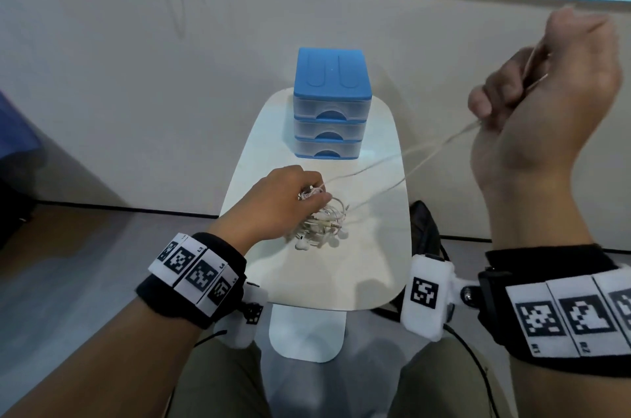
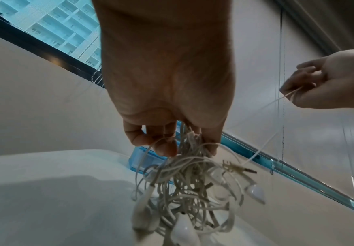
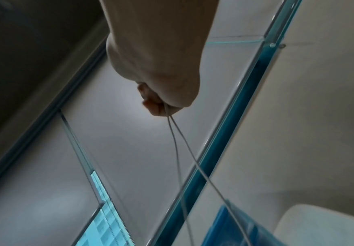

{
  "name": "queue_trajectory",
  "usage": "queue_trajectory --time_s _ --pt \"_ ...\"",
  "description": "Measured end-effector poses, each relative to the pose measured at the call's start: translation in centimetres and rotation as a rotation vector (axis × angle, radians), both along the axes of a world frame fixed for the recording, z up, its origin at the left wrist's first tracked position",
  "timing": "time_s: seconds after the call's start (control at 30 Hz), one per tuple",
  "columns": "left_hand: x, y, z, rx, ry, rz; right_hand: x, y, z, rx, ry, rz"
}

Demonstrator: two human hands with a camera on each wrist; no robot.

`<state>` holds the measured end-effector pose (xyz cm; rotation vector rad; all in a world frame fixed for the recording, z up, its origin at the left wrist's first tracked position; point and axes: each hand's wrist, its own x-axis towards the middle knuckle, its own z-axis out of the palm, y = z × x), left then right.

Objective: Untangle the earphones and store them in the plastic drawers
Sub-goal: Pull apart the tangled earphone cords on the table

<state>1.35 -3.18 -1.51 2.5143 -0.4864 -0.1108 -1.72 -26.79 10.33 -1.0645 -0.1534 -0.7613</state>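
A small white rounded table (image 1: 372, 267) carries blue-framed clear plastic drawers (image 1: 332, 103). In front of them, the left hand (image 1: 283, 202) pinches a tangled bundle of white earphones (image 1: 321, 223), while the raised right hand (image 1: 553, 89) grips two taut strands.

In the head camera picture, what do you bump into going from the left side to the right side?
Left hand → earphone tangle → stretched cords → right hand
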Motion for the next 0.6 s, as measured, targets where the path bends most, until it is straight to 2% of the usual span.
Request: queue_trajectory --time_s 0.07,0.13,0.23,0.3,0.37,0.6 --pt "0.1 -0.1 0.0 -0.005 -0.005 0.007 0.2 -0.4 -0.5 -0.153 0.123 -0.076" --pt "0.2 -0.3 0.0 -0.015 -0.006 0.012 0.6 0.0 -1.7 -0.458 0.277 -0.08" --pt "0.3 -0.9 0.2 -0.013 -0.009 0.003 0.8 1.4 -4.6 -1.056 0.545 0.16" --pt "0.2 -1.1 0.5 0.033 -0.032 -0.021 0.7 2.5 -6.9 -1.332 0.649 0.298" --pt "0.2 -1.2 0.7 0.059 -0.052 -0.042 0.8 3.3 -8.8 -1.412 0.664 0.282" --pt "0.4 -0.8 0.4 -0.002 -0.086 -0.104 1.1 4.0 -9.9 -1.329 0.582 0.174"
